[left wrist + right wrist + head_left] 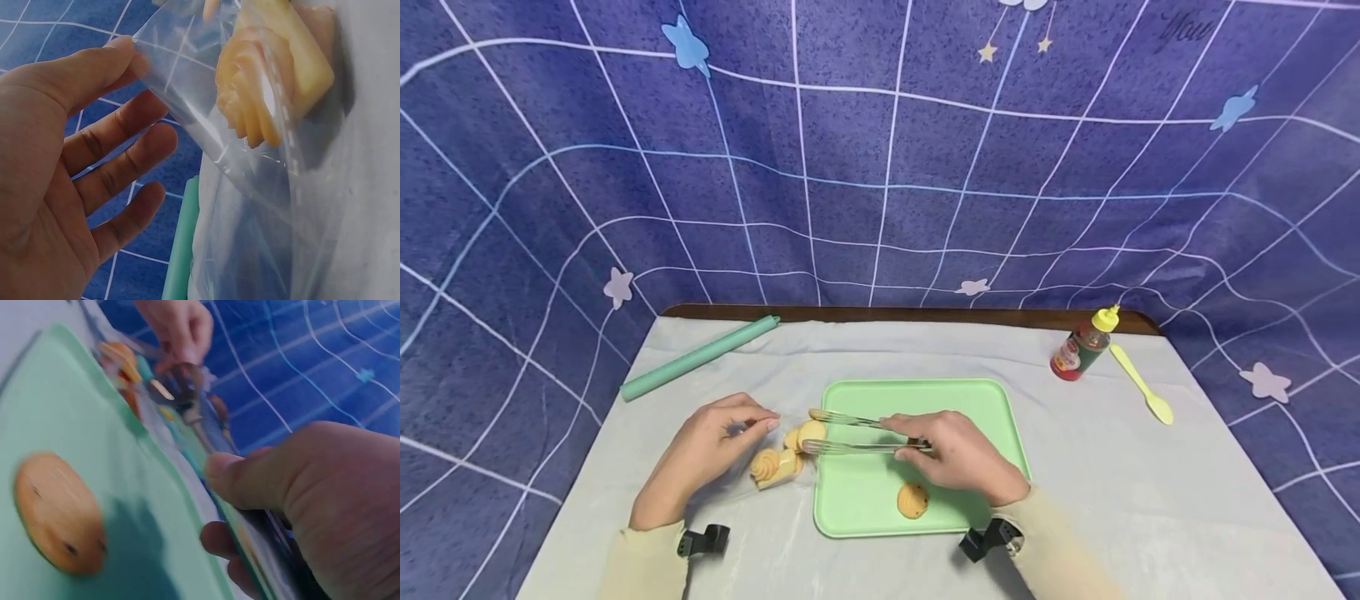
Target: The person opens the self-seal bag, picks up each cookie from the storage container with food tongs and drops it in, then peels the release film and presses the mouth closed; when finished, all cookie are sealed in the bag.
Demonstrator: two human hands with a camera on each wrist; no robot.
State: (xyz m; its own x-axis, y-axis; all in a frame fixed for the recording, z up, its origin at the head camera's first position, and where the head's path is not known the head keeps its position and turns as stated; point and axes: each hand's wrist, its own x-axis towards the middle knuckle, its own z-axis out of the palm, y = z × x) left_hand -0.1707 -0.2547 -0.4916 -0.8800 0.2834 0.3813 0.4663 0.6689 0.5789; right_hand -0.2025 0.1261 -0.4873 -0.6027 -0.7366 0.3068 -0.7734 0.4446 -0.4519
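Note:
My left hand pinches the edge of a clear plastic bag between thumb and forefinger; the other fingers are spread apart. Inside the bag lie several cookies and pastry pieces, among them a swirled cookie, beside the left edge of a green tray. In my right hand I grip metal tongs, their arms parted and their tips pointing left over the tray's edge, close to the bag. A round cookie with dark bits lies on the tray, below the tongs.
A green rolling pin lies at the back left of the cloth-covered table. Toward the back right stands a red sauce bottle with a yellow nozzle, a yellow spoon lying beside it. A blue patterned curtain hangs behind.

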